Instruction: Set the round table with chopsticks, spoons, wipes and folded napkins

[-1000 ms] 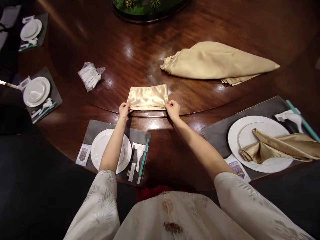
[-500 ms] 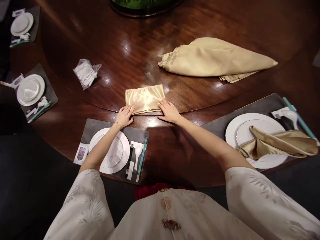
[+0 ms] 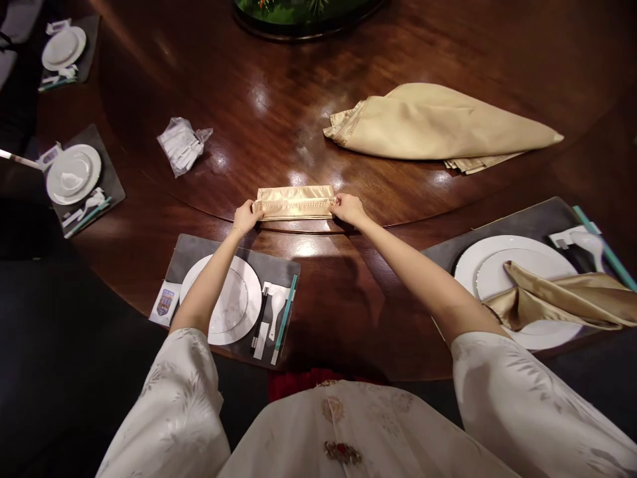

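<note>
A shiny gold cloth napkin (image 3: 294,202) lies on the dark wooden table, folded into a narrow band with a hemmed edge across its front layer. My left hand (image 3: 247,217) pinches its left end. At the right end, my right hand (image 3: 349,210) grips the same napkin between thumb and fingers. Below my left forearm is a white plate (image 3: 231,302) on a grey placemat (image 3: 279,269), with a white spoon (image 3: 277,311) and teal chopsticks (image 3: 284,320) at its right.
A bundle of gold cloth (image 3: 438,123) lies further back on the right. A plastic bag of white packets (image 3: 182,147) is at left. To the right, a folded gold napkin (image 3: 557,299) rests on another plate (image 3: 490,255). More place settings line the left edge.
The napkin has gone from a taller flat rectangle to a narrower band with a fold showing. My hands have moved from lying on it to pinching its two ends.
</note>
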Demonstrator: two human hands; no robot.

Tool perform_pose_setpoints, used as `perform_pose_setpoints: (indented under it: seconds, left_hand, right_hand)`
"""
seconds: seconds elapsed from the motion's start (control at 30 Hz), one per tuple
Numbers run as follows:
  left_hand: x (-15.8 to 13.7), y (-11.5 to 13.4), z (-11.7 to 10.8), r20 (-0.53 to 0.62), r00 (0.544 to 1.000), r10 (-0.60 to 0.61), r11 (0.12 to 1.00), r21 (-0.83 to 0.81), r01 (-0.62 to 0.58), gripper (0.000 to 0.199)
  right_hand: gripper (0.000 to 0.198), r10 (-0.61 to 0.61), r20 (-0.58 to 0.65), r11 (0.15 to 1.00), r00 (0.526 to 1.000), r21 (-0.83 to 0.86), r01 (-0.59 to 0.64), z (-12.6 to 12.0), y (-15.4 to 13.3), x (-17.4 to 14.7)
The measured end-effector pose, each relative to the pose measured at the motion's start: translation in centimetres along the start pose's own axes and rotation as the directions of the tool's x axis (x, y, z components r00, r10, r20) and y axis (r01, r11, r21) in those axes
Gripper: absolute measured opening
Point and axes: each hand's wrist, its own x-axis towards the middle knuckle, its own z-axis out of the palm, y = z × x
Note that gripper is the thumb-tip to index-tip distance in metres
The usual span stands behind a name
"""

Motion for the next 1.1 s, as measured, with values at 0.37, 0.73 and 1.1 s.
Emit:
perform_pose_setpoints:
  seconds: [0.37,0.73,1.1]
  left_hand:
    - [0.5,2.2,2.9,0.27,0.74,0.616,0.742,0.114,-0.66,0.053]
    - [-2.5,7.8,5.5,-0.021,0.923,0.383,0.923,0.04,-0.382,0.059]
    - [-0.2,12.2,4.9,0.159,0.921,-0.357,-0.161,-0.981,0.107,0.027]
  right_hand:
    - [0.041,0.126,0.084,0.985,0.989,0.112,-0.135,-0.7,-1.9,2.2]
    - [0.017,-0.053,0.349,0.295,0.936,0.9,-0.319,0.3,-2.1,-1.3]
    - [0.004,-0.149,0.372,0.088,0.916,0.928,-0.363,2.3,-4.2,-5.0]
